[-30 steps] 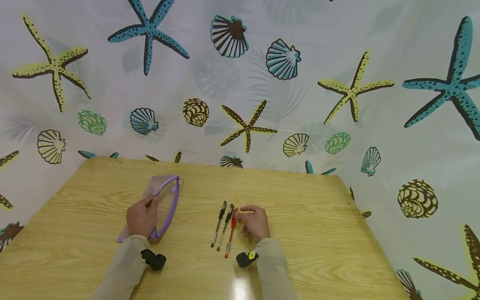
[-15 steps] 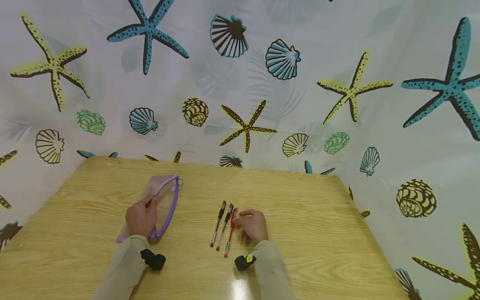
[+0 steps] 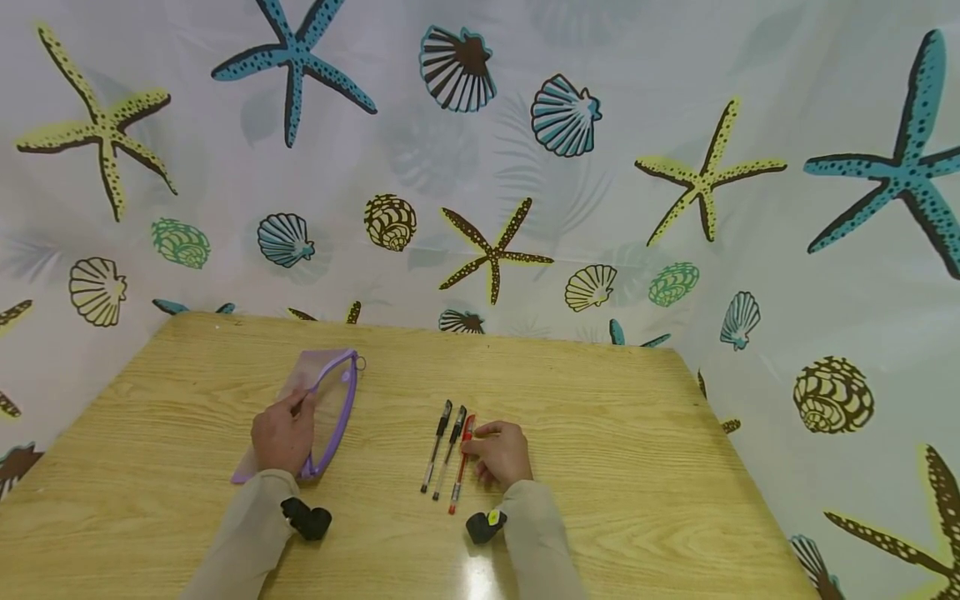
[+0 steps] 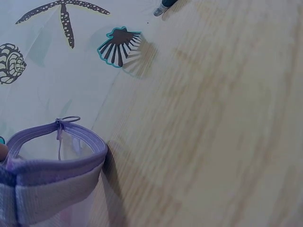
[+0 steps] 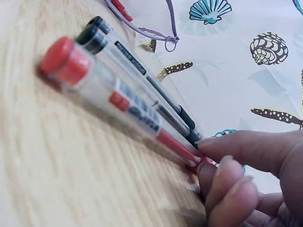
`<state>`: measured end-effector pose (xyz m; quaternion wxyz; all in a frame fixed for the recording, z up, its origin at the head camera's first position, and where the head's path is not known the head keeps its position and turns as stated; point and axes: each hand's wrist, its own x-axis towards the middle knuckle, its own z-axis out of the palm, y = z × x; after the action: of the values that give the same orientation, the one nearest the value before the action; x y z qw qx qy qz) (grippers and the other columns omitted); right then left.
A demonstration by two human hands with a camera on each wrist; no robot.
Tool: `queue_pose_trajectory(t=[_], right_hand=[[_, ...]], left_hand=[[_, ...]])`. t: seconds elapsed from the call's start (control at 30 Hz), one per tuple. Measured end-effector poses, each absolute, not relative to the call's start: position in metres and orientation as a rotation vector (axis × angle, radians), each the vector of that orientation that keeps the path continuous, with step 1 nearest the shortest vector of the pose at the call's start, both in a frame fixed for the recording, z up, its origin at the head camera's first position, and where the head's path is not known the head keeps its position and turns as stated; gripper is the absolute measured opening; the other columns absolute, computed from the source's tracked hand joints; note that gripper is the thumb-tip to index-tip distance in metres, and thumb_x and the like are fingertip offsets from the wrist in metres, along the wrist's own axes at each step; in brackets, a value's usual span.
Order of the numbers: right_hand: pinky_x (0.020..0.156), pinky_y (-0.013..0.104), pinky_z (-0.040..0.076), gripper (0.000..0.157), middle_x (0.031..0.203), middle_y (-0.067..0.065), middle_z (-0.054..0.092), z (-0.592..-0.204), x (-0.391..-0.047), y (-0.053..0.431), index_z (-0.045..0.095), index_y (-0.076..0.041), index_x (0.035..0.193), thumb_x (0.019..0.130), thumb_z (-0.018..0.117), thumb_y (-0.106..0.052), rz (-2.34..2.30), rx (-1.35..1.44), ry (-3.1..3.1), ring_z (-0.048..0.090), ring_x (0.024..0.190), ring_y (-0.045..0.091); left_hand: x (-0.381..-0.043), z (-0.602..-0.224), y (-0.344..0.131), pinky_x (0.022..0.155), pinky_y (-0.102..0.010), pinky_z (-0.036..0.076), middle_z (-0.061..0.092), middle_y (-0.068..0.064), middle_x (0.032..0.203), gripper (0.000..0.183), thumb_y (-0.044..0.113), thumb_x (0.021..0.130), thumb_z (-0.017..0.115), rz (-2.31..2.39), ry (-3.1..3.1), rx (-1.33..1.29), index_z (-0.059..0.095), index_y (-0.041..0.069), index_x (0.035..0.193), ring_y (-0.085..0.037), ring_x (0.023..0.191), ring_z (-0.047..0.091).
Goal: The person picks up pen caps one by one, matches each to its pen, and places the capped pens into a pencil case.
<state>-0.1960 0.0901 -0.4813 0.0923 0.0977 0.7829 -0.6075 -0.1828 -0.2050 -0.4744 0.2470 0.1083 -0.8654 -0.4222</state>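
Head view: a purple pouch point(image 3: 345, 418) is gripped at its rim by the left hand point(image 3: 283, 435); a red pen point(image 3: 461, 472) is pinched by the right hand point(image 3: 504, 454).
On the table point(image 3: 607, 475), the pouch's mouth is seemingly parted by this hold; rightward, beside two black pens point(image 3: 437, 447), the red pen lies, spaced perhaps for separate grasping.

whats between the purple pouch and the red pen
From the purple pouch to the red pen: bare table, then two black pens side by side. The head view shows it.
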Motion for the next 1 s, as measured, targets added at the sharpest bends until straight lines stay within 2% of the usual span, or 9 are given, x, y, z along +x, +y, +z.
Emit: queue_pose_trajectory(t=[0.23,0.33,0.6,1.0], right_hand=[[0.036,0.023,0.045,0.018,0.064,0.009,0.066,-0.4817,-0.1967,0.0866,0.062,0.004,0.092,0.079,0.073,-0.001,-1.786,0.247,2.346,0.051,0.037,0.009],[0.036,0.024,0.046,0.014,0.058,0.009,0.063,-0.4825,-0.1972,0.0838,0.062,0.004,0.089,0.078,0.070,0.001,-1.781,0.242,2.354,0.052,0.036,0.009],[0.038,0.027,0.049,0.012,0.055,0.010,0.062,-0.4822,-0.1962,0.0813,0.062,0.006,0.090,0.079,0.064,0.002,-1.762,0.221,2.361,0.055,0.036,0.011],[0.037,0.029,0.049,0.009,0.052,0.007,0.060,-0.4805,-0.1954,0.0831,0.064,0.001,0.086,0.081,0.067,-0.005,-1.645,0.184,2.440,0.051,0.034,0.009]], left_hand=[[-0.1837,-0.4768,-0.2057,0.090,-0.055,0.046,0.062,-0.025,0.117,0.033,0.019,0.099,0.055,-1.141,-2.361,0.301,0.066,-0.007,0.116,-0.042,0.101,0.063],[-0.1840,-0.4774,-0.2055,0.089,-0.054,0.047,0.064,-0.025,0.114,0.033,0.018,0.098,0.055,-1.137,-2.359,0.310,0.066,-0.007,0.115,-0.042,0.099,0.064],[-0.1847,-0.4779,-0.2046,0.086,-0.054,0.048,0.067,-0.025,0.105,0.031,0.016,0.097,0.057,-1.126,-2.348,0.317,0.068,-0.007,0.113,-0.042,0.095,0.065],[-0.1856,-0.4787,-0.2043,0.085,-0.055,0.047,0.069,-0.025,0.099,0.029,0.016,0.096,0.057,-1.114,-2.345,0.311,0.069,-0.006,0.111,-0.043,0.093,0.065]])
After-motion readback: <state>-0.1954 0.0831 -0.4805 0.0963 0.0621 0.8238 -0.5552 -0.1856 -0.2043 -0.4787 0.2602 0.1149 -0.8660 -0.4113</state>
